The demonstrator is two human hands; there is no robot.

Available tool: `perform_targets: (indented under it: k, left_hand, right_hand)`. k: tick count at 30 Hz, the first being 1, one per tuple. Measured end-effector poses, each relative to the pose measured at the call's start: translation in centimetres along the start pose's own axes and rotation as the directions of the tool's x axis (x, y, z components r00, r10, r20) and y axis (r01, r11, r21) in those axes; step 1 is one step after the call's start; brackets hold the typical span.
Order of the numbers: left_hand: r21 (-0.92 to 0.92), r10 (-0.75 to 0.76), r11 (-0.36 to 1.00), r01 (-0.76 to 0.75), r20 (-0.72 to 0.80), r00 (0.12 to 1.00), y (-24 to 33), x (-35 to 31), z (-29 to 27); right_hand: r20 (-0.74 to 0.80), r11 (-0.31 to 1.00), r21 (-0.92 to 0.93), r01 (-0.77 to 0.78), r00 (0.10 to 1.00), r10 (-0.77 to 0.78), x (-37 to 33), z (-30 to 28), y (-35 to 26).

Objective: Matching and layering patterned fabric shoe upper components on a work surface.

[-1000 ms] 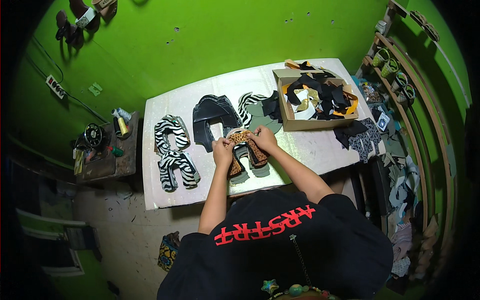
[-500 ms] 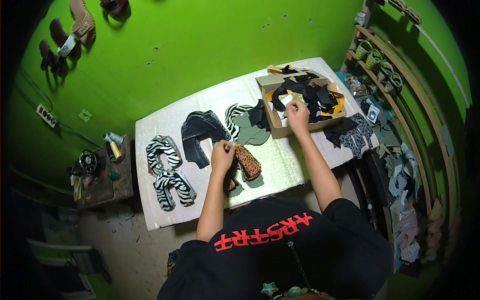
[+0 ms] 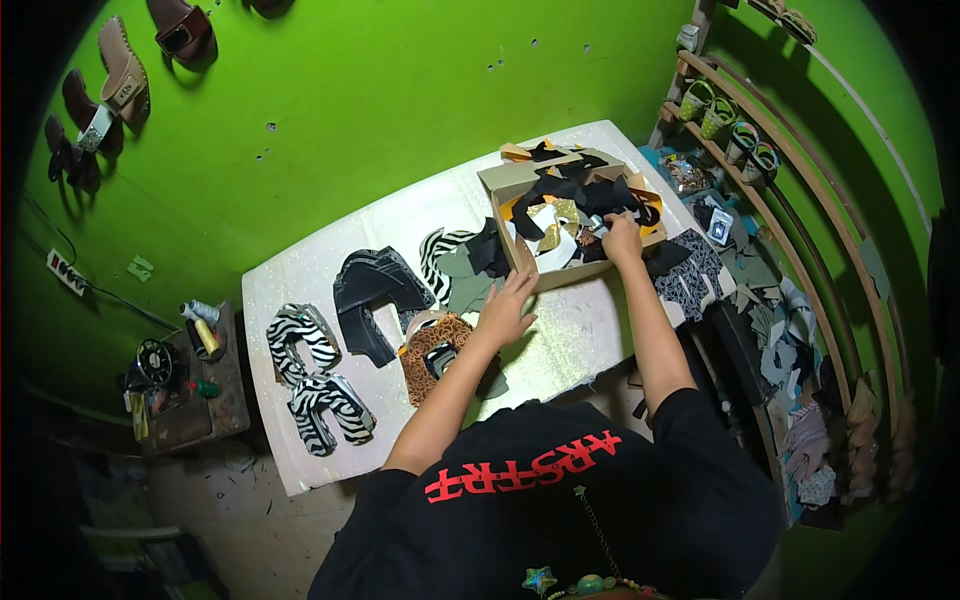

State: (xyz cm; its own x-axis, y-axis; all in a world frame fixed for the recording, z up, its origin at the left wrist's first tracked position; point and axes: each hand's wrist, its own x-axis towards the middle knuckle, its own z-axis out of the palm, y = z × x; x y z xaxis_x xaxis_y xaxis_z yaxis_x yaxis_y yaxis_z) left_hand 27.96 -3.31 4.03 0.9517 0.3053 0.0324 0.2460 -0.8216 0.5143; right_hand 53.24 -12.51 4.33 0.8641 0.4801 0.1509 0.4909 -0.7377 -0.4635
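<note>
A cardboard box (image 3: 570, 276) full of loose scraps stands on the far right of the table. My right hand (image 3: 622, 240) is inside it at the right, fingers bent together among the black scraps (image 3: 604, 192); whatever they pinch is too small to make out. White and gold pieces (image 3: 556, 222) lie beside those fingers. My left hand (image 3: 508, 308) rests at the box's front left corner, fingers spread and holding nothing. By my left wrist are leopard-patterned curved pieces (image 3: 425, 370), partly hidden by the forearm. Olive cut pieces (image 3: 470, 290) lie just beyond that hand.
Black curved pieces (image 3: 378, 300) and zebra-striped stacks (image 3: 305, 340) occupy the table's left. Dark patterned fabric (image 3: 690, 275) lies right of the box. A small stand (image 3: 190, 400) with thread spools is at left. Wooden racks (image 3: 800, 190) line the right wall.
My left hand has left the leopard-patterned pieces and moved right to the box corner, its fingers now spread. My right hand has gone deeper into the box, toward its right side. The view has shifted.
</note>
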Motion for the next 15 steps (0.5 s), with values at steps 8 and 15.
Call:
perform_targets:
  k: [8, 15]
  left_hand:
    - [-0.045, -0.004, 0.999, 0.003, -0.006, 1.000, 0.0, 0.4, -0.3]
    - [-0.007, -0.018, 1.000, 0.018, -0.005, 1.000, -0.1, 0.6, -0.7]
  right_hand:
    - [0.083, 0.980, -0.190, 0.062, 0.995, -0.047, 0.7, 0.2, -1.7]
    - [0.390, 0.998, -0.023, 0.056, 0.920, -0.042, 0.5, 3.6, -4.4]
